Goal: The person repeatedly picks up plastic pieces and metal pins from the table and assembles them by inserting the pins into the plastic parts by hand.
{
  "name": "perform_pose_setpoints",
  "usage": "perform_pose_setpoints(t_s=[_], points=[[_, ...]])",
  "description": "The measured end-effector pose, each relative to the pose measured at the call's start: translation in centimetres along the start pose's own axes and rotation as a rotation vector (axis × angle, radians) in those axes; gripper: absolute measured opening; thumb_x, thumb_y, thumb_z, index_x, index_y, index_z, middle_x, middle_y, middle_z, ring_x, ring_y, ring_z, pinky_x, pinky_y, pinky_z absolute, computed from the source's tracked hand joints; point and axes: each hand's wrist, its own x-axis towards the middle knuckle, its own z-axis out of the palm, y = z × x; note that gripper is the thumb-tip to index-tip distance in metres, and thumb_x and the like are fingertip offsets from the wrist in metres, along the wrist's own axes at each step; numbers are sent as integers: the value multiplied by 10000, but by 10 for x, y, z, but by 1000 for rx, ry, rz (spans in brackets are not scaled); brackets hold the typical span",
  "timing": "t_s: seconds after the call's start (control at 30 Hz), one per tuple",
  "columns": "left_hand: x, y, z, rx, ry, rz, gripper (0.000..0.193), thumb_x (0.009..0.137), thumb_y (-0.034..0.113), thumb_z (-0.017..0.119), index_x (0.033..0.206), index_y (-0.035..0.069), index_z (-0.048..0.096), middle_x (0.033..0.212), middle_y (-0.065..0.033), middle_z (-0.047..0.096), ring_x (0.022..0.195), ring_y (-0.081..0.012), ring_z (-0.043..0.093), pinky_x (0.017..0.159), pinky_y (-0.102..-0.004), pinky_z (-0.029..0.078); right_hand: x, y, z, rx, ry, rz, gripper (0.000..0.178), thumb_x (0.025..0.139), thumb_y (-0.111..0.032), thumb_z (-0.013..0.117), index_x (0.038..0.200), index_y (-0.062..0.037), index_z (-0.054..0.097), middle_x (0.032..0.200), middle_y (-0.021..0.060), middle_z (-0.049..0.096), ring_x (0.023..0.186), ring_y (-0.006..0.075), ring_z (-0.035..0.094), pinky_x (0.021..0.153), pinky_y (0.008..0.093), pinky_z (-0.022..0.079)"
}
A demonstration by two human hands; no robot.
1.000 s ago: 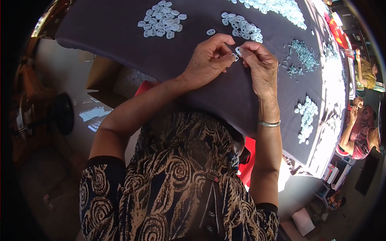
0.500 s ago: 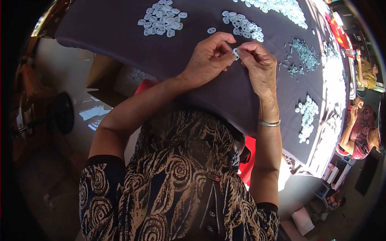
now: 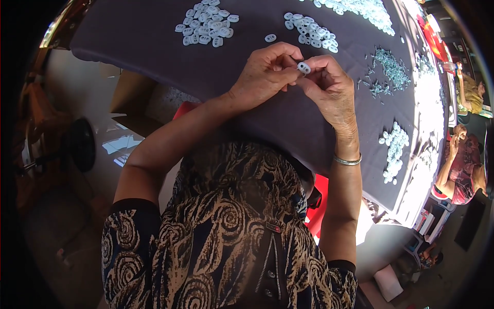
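My left hand (image 3: 272,72) pinches a small white oval plastic piece with two dark holes (image 3: 304,67) between thumb and forefinger, with its face turned up. Beside it, my right hand (image 3: 329,85) has thumb and forefinger apart, the forefinger close to the piece's edge; whether it touches cannot be made out. Just beyond the hands lies a single white oval piece (image 3: 270,38). A heap of similar white two-hole pieces (image 3: 316,35) is past my right fingertips, and another heap of white pieces (image 3: 207,23) is farther left.
Thin greyish metal bits (image 3: 391,71) are scattered on the dark tablecloth (image 3: 257,126) at right. Small white parts (image 3: 394,152) lie nearer me, and a big white pile (image 3: 360,11) at the far side. Other people (image 3: 463,170) sit at right. A cardboard box (image 3: 131,95) stands below the table's left edge.
My right thumb and forefinger have parted from their pinch at the piece. The white piece now shows its two-hole face, held in my left fingers.
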Motion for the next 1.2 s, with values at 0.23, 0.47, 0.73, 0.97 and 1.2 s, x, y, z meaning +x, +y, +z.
perform_pose_setpoints(t_s=[0.23,0.47,0.73,0.97,1.2], points=[[-2,15,-1,31,-74,-58,159,845,-7,616,1001,17,600,782,27,591,734,-18,528,644,-186,439,-2,1,0,-189,30,-99,259,751,131,669,941,-32,602,883,-5,623,752,50,609,665,182,517],[0,20,-3,8,-79,-107,160,856,45,627,1014,31,604,788,4,604,710,-42,552,588,-205,444,-2,0,2,-210,67,-160,248,741,135,652,913,-39,609,860,-16,621,709,34,591,609,171,489],[1,8,-8,141,-110,-15,205,859,84,657,1049,31,602,769,2,615,676,-33,541,550,-190,429,-2,-9,7,-374,94,-232,261,693,88,713,898,-42,619,836,-10,606,640,19,552,550,184,456],[-1,9,-7,148,-115,-25,245,885,78,630,1124,44,589,788,26,588,713,-28,523,617,-193,427,-2,-19,10,-470,90,-258,377,655,-68,806,955,-93,580,794,19,575,576,126,558,521,260,494],[-2,16,-4,152,-152,-85,272,867,40,579,1139,40,595,774,16,577,698,-41,510,623,-206,433,-4,-14,8,-799,-77,-295,345,752,-255,757,894,-23,544,837,117,629,693,310,635,585,385,520]])
